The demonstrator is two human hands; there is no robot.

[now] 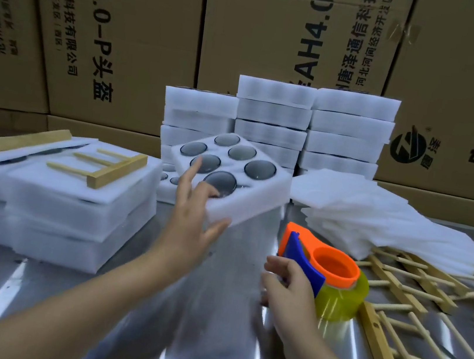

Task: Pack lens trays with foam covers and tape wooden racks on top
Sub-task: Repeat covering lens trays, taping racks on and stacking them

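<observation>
The left hand grips a tilted lens tray; the right hand grasps the tape dispenser on the table.

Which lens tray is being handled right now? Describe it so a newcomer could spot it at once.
Start at the stacks of white foam trays before the cardboard boxes. Just in front of them, the person's left grip holds one lens tray by its near corner. Unlike the flat stacked ones, it is tilted and uncovered, showing round dark lenses.

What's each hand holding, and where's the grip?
Left hand: lens tray, grip at its near corner. Right hand: tape dispenser, grip on its blue handle.
</observation>
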